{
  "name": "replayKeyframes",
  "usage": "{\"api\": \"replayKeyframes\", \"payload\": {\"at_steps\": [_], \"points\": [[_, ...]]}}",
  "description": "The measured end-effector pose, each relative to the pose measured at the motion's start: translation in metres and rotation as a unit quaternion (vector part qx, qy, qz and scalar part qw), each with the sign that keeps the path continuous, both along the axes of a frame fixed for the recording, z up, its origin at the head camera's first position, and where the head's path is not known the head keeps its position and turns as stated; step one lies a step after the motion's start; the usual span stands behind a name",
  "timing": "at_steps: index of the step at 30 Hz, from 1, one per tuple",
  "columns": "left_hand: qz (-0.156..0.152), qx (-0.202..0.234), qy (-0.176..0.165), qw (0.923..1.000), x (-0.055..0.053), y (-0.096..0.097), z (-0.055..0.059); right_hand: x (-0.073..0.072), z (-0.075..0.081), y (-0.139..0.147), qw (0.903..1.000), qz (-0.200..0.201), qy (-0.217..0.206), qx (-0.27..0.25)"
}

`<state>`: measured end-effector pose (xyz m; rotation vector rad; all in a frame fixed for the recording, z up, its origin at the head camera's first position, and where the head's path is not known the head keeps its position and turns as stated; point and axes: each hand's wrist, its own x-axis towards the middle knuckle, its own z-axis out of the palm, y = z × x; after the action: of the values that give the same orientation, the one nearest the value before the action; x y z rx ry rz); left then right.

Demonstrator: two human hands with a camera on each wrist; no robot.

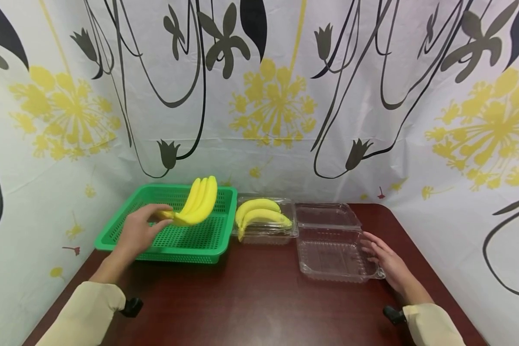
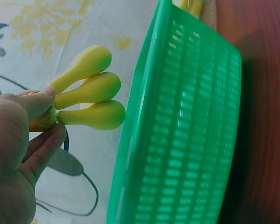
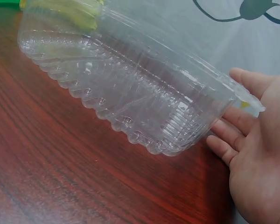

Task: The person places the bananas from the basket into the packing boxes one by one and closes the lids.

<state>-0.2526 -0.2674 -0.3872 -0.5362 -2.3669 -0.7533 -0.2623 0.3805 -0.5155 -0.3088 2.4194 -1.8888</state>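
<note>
Your bunch of yellow bananas [image 1: 202, 204], with 3 fruits showing, is held up over the green perforated plastic basket [image 1: 177, 251], tips pointing up and away from you. Your left hand [image 1: 140, 228] has the stem end pinched between thumb and fingertips, the gap closed down to the stem's thickness. Just right of the basket, 2 more bananas [image 1: 261, 216] lie within the outline of a clear plastic container [image 1: 265, 239]; you can't tell whether its lid covers them. Beside that sits an open clear clamshell box [image 1: 333, 257], its lid folded back toward the patterned cloth [image 1: 268, 168]. Your right hand [image 1: 389, 264] is at the box's right end, fingers apart and slightly bent, not wrapped around it; firm contact is hard to tell. Beneath everything is the reddish-brown table [image 1: 251, 298]. You wear cream sleeves [image 1: 84, 312].
</note>
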Motion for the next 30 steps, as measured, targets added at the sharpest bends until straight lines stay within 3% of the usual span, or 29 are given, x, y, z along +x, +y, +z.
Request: {"api": "replayKeyframes", "payload": {"at_steps": [7, 12, 20, 30], "points": [[-0.038, 0.012, 0.032, 0.9987, 0.002, 0.018, -0.004, 0.001, -0.004, -0.002, 0.9999, -0.004, 0.006, -0.007], [-0.051, 0.023, 0.036, 0.9978, 0.004, 0.027, -0.011, 0.002, -0.005, -0.003, 0.9999, -0.004, 0.01, -0.01], [-0.061, 0.056, 0.016, 0.9965, 0.007, 0.045, -0.018, 0.002, -0.006, -0.003, 0.9999, -0.003, 0.012, -0.005], [-0.101, 0.115, -0.012, 0.9881, 0.008, 0.07, -0.024, -0.001, -0.008, -0.001, 0.9998, -0.007, 0.021, 0.001]]}}
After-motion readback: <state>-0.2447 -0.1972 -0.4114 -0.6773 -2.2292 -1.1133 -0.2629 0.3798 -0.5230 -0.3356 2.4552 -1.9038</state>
